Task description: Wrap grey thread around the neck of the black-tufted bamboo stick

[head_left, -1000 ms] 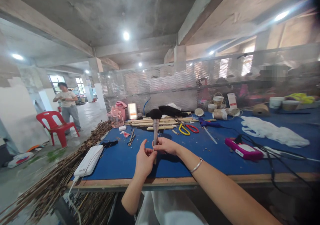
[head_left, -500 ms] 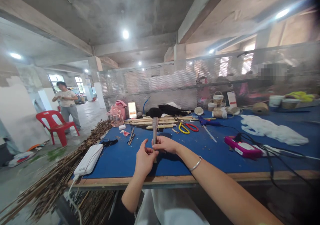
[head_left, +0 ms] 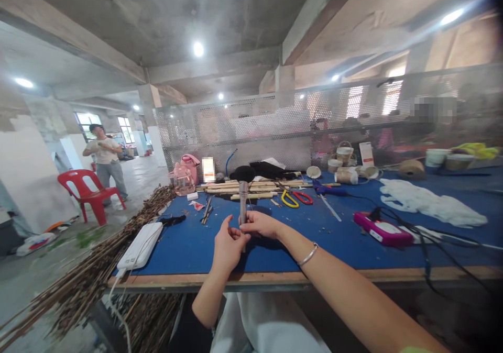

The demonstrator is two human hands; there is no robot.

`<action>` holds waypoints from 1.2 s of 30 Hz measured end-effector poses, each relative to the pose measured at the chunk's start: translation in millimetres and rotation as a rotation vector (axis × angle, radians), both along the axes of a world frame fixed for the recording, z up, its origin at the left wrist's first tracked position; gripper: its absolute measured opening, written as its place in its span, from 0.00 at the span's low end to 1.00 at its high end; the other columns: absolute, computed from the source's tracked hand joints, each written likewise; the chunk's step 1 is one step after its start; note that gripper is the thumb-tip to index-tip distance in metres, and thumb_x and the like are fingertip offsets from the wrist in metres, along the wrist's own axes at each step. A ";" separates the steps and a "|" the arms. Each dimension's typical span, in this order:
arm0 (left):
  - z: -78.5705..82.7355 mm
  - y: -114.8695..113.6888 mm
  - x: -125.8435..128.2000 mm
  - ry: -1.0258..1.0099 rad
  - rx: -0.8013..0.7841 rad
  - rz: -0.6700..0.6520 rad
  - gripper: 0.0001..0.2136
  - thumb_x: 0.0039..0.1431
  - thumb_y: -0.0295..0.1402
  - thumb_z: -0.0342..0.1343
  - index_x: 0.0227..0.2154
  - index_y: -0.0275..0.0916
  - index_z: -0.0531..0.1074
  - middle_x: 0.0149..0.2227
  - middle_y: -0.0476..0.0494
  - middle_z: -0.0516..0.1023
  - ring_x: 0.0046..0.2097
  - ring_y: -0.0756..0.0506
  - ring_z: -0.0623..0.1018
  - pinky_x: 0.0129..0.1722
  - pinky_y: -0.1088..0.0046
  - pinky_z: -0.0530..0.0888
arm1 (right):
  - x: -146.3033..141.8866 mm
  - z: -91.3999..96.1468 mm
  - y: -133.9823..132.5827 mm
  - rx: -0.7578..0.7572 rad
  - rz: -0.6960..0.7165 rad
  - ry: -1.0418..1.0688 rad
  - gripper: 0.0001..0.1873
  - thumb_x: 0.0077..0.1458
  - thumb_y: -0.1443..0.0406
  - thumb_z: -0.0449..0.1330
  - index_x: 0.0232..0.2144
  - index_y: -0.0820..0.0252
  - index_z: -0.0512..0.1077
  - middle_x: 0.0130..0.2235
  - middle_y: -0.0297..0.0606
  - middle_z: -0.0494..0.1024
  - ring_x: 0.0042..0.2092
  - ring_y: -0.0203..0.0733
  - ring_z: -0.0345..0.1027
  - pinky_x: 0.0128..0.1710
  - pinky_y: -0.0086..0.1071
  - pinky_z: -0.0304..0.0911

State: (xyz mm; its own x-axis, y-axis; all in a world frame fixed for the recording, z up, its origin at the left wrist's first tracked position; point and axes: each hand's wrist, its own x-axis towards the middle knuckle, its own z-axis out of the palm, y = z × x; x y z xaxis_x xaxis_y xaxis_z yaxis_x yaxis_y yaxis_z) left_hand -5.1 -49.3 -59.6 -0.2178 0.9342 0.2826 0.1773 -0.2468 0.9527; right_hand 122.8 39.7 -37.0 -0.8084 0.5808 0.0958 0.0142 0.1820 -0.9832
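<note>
Both my hands hold a thin grey-brown stick (head_left: 243, 201) upright over the blue table (head_left: 188, 248). My right hand (head_left: 260, 223) pinches the stick near its lower part, with a silver bracelet (head_left: 307, 255) on that wrist. My left hand (head_left: 229, 247) is just below and to the left, its fingertips closed on the stick's lower end. The stick's top reaches up in front of a dark bundle (head_left: 243, 173) lying on the table behind.
Bamboo sticks (head_left: 251, 189), yellow and red scissors (head_left: 295, 198), a pink device (head_left: 383, 234) with black cables, a white cloth (head_left: 428, 204) and a white power bank (head_left: 140, 244) lie on the table. A pile of twigs (head_left: 90, 279) leans at its left. A person stands by a red chair (head_left: 88, 195).
The hands and the stick have stayed almost in place. The view has shifted slightly, and the person at the far left has turned a little.
</note>
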 end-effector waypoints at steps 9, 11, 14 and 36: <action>-0.5 -3.0 -3.0 0.065 0.003 -0.074 0.30 0.55 0.34 0.51 0.59 0.34 0.49 0.25 0.50 0.73 0.25 0.51 0.70 0.27 0.76 0.66 | 2.8 0.9 1.7 -0.017 0.032 -0.013 0.21 0.40 0.56 0.65 0.30 0.64 0.62 0.19 0.27 0.67 0.15 0.25 0.51 0.13 0.22 0.44; 0.9 -3.6 -2.2 0.107 0.009 -0.046 0.29 0.55 0.34 0.51 0.58 0.33 0.52 0.25 0.49 0.73 0.26 0.51 0.70 0.29 0.75 0.67 | 2.4 1.5 0.8 -0.019 0.029 -0.017 0.20 0.41 0.57 0.65 0.30 0.63 0.61 0.18 0.25 0.65 0.15 0.24 0.50 0.13 0.22 0.44; 1.8 -2.5 -0.7 0.143 0.030 0.037 0.33 0.47 0.34 0.59 0.56 0.32 0.56 0.28 0.49 0.71 0.29 0.51 0.70 0.33 0.76 0.68 | 1.3 2.3 -0.6 -0.023 0.034 -0.016 0.20 0.42 0.58 0.64 0.32 0.63 0.61 0.20 0.26 0.66 0.16 0.24 0.51 0.13 0.21 0.45; 0.0 -1.5 -0.3 0.065 0.040 0.024 0.35 0.45 0.32 0.60 0.57 0.34 0.54 0.28 0.49 0.72 0.26 0.52 0.70 0.27 0.78 0.67 | 3.8 1.6 3.5 -0.014 0.022 0.005 0.18 0.42 0.58 0.64 0.30 0.64 0.63 0.18 0.24 0.63 0.15 0.24 0.49 0.13 0.22 0.43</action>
State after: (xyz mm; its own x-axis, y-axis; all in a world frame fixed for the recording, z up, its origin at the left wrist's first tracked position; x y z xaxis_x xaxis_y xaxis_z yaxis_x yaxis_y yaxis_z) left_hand -5.4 -50.8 -59.6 -0.2203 0.9164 0.3341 0.2448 -0.2796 0.9284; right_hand 126.6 43.1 -35.4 -0.8205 0.5643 0.0917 0.0054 0.1680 -0.9858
